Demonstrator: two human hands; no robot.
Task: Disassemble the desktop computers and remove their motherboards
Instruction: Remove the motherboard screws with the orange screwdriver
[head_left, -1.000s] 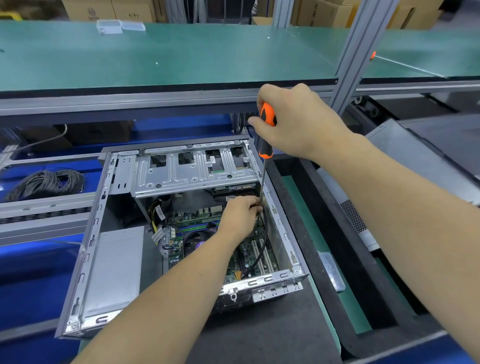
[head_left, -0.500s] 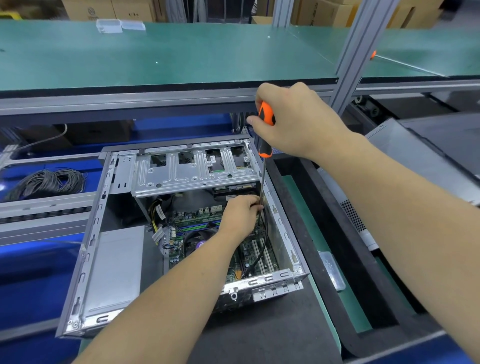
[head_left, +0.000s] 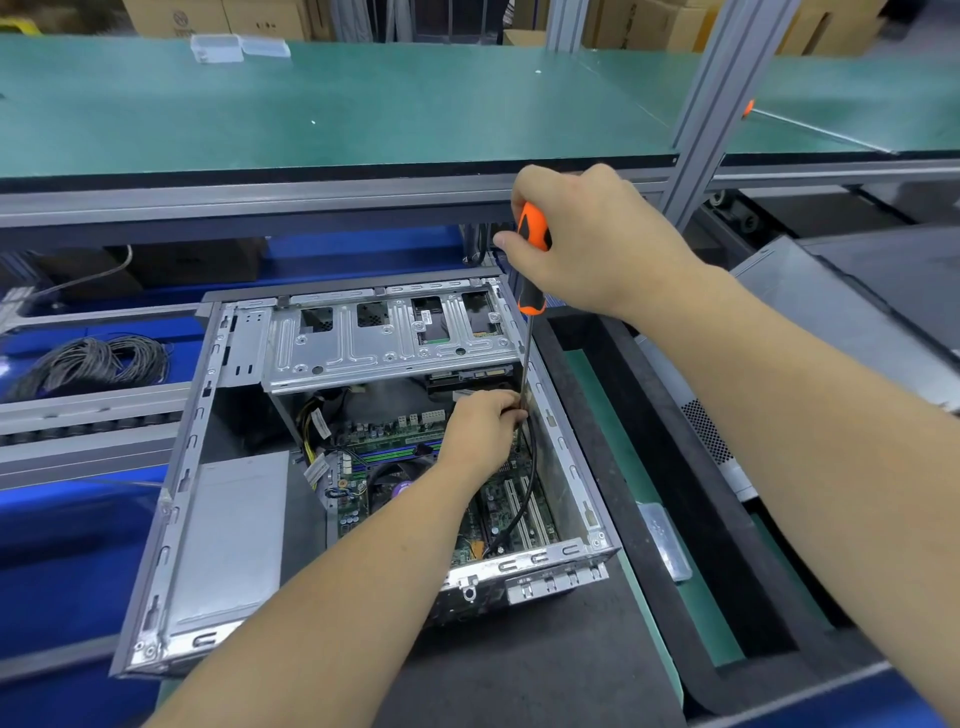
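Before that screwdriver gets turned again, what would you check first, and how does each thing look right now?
1. Right hand grips the screwdriver handle: ok.
2. Shaft runs straight down into the computer case, not slanted: ok.
3. Left hand steadies the shaft low down: ok.
4. Tip seated in a screw: cannot tell, the left hand hides it.
5. Black cable away from the tip: cannot tell, it passes close by the left hand.
6. Motherboard still lies in the case: ok.

Bright, even; wide-angle edge warp
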